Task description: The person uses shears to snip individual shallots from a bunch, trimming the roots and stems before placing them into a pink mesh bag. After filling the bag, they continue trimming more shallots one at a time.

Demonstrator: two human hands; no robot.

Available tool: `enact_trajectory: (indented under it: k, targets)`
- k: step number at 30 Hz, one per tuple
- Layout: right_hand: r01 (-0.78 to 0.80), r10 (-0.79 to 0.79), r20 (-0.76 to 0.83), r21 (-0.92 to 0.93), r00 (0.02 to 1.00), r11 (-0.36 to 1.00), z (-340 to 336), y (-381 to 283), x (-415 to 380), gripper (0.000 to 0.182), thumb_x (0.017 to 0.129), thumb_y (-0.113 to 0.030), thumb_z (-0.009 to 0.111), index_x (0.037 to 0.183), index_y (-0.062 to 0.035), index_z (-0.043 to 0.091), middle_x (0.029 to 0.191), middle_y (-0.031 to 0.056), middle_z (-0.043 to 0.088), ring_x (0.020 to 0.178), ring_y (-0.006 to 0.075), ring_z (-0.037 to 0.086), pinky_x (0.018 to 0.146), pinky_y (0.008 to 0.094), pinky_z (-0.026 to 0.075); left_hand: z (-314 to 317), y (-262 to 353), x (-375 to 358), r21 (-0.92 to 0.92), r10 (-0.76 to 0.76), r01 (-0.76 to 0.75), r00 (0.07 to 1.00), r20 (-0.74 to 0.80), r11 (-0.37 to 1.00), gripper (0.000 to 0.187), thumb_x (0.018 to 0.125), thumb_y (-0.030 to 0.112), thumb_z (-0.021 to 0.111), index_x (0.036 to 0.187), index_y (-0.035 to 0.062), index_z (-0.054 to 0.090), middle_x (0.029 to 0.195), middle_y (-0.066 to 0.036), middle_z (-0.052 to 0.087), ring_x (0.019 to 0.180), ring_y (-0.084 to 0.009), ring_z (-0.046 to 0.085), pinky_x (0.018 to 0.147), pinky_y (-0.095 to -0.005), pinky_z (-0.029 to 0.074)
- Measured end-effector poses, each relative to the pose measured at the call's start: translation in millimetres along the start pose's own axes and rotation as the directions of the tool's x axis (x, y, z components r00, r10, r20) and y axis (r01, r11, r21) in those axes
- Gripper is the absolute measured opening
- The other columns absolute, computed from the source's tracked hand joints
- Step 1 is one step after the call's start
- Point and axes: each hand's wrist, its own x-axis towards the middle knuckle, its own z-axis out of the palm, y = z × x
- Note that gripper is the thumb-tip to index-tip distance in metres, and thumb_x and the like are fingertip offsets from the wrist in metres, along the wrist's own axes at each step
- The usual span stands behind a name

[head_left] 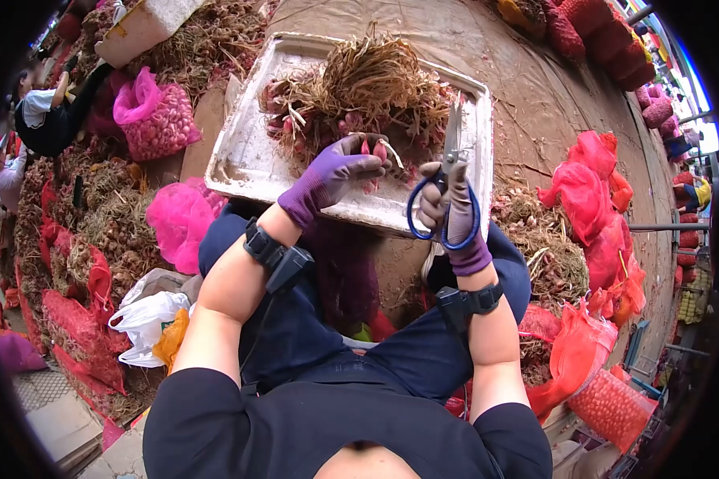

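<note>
My left hand, in a purple and grey glove, pinches a couple of small red shallots with a pale stalk end over the near part of a white foam tray. Blue-handled scissors are in my right hand, also gloved, at the tray's right side. Their blades point away from me and look nearly closed. Beyond my hands, a heap of shallots with dry straw-like tops lies in the tray. The scissors are apart from the held shallots.
Pink net bags and a white plastic bag lie on my left beside piled dried shallots. Red net bags and another pile are on my right. A person sits at the far left.
</note>
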Motion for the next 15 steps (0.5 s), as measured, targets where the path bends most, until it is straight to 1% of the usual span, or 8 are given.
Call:
enact_trajectory:
  k: [2,3,5,6,8,11,13,15]
  targets:
    - [0.140,-0.253,-0.152,-0.521,0.955,0.842,-23.3,12.7,8.0,0.047,0.090,-0.051,0.055,0.110,-0.0085,0.054,0.065,-0.0052,0.043,0.051,0.0018,0.039,0.047,0.0175,0.034,-1.1,-0.7,1.1,0.013,0.008,-0.008,1.000,-0.010,1.000,0.031,0.088,0.008,0.062,0.118,0.0038,0.054,0.103,-0.004,0.061,0.100,-0.0170,0.061,0.090,-0.0307,0.048]
    - [0.149,-0.351,-0.174,-0.674,0.920,0.724,-7.9,12.3,3.2,0.044,0.087,-0.044,0.064,0.108,-0.0062,0.055,0.073,-0.0003,0.051,0.062,0.0075,0.051,0.057,0.0217,0.044,-0.1,0.5,1.2,0.025,0.013,-0.012,1.000,-0.019,1.000,0.032,0.087,0.007,0.062,0.118,0.0041,0.053,0.103,-0.004,0.061,0.100,-0.0174,0.061,0.090,-0.0313,0.048]
    - [0.256,-0.449,-0.054,-0.758,0.892,0.599,-16.5,27.0,9.6,0.052,0.083,-0.046,0.068,0.110,-0.0049,0.053,0.081,0.0042,0.054,0.071,0.0133,0.054,0.066,0.0254,0.045,2.1,3.8,0.1,0.018,0.025,-0.025,0.999,-0.031,1.000,0.033,0.087,0.006,0.062,0.119,0.0041,0.053,0.104,-0.004,0.061,0.099,-0.0176,0.061,0.089,-0.0320,0.049]
    - [0.351,-0.523,0.074,-0.818,0.849,0.456,-15.9,30.0,11.9,0.060,0.078,-0.048,0.072,0.112,-0.0036,0.052,0.088,0.0086,0.057,0.080,0.0190,0.058,0.074,0.0291,0.047,2.9,5.9,0.3,0.006,0.036,-0.036,0.998,-0.045,0.999,0.033,0.088,0.006,0.061,0.119,0.0041,0.053,0.104,-0.005,0.061,0.099,-0.0178,0.062,0.088,-0.0327,0.049]
    - [0.288,-0.514,0.205,-0.954,0.833,0.086,-12.6,31.5,8.1,0.080,0.065,-0.051,0.079,0.117,-0.0003,0.046,0.100,0.0173,0.054,0.097,0.0330,0.054,0.086,0.0387,0.044,1.3,8.6,1.5,-0.002,0.064,-0.064,0.997,-0.044,0.998,0.033,0.089,0.006,0.060,0.120,0.0039,0.051,0.105,-0.005,0.061,0.098,-0.0179,0.062,0.087,-0.0336,0.050]
    - [0.267,-0.530,0.191,-0.961,0.826,0.070,-7.0,37.6,9.9,0.079,0.063,-0.048,0.080,0.115,0.0020,0.047,0.100,0.0186,0.055,0.098,0.0357,0.053,0.086,0.0421,0.043,2.5,8.8,0.4,0.063,0.136,-0.133,0.990,-0.047,0.989,0.033,0.090,0.008,0.060,0.121,0.0037,0.051,0.105,-0.005,0.061,0.097,-0.0169,0.062,0.086,-0.0337,0.051]
    - [0.207,-0.512,0.226,-0.974,0.829,-0.095,-9.4,38.9,13.1,0.079,0.062,-0.046,0.081,0.114,0.0035,0.048,0.100,0.0201,0.055,0.095,0.0362,0.053,0.084,0.0434,0.043,5.0,9.8,-0.6,0.068,0.128,-0.123,0.988,-0.086,0.990,0.032,0.090,0.009,0.061,0.120,0.0036,0.051,0.105,-0.005,0.061,0.096,-0.0166,0.062,0.086,-0.0338,0.051]
    - [0.222,-0.514,0.231,-0.972,0.826,-0.081,-12.2,44.9,16.1,0.078,0.062,-0.044,0.081,0.114,0.0039,0.048,0.099,0.0204,0.055,0.095,0.0364,0.053,0.084,0.0434,0.043,3.4,9.9,1.6,0.086,0.117,-0.108,0.987,-0.113,0.990,0.034,0.089,0.009,0.061,0.121,0.0029,0.051,0.104,-0.004,0.061,0.093,-0.0148,0.062,0.085,-0.0324,0.051]
